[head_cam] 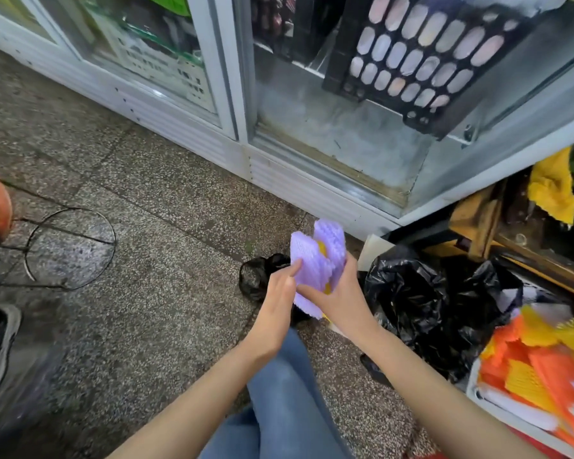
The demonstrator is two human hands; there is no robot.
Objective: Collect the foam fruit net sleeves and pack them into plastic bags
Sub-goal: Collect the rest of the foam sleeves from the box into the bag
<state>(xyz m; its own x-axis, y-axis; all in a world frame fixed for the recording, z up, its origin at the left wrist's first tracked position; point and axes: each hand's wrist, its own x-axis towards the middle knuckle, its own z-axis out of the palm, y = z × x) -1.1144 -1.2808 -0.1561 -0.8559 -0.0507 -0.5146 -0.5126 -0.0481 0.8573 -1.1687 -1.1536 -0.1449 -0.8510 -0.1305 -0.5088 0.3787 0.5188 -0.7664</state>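
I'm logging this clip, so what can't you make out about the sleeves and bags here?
Head view:
- Count of purple sleeves: right hand and left hand cover the stack.
- Yellow piece between them: mostly hidden by the sleeves.
- Large black bag contents: its folds hide them.
- Orange and yellow sleeves: blurred, cut by right edge.

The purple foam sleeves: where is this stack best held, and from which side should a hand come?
Probably the lower half of the purple foam sleeves, pinched across the flat faces from the right, where the right hand holds them. The stack stands upright and splays apart at the top, so a low hold keeps it together. The left hand only touches one face.
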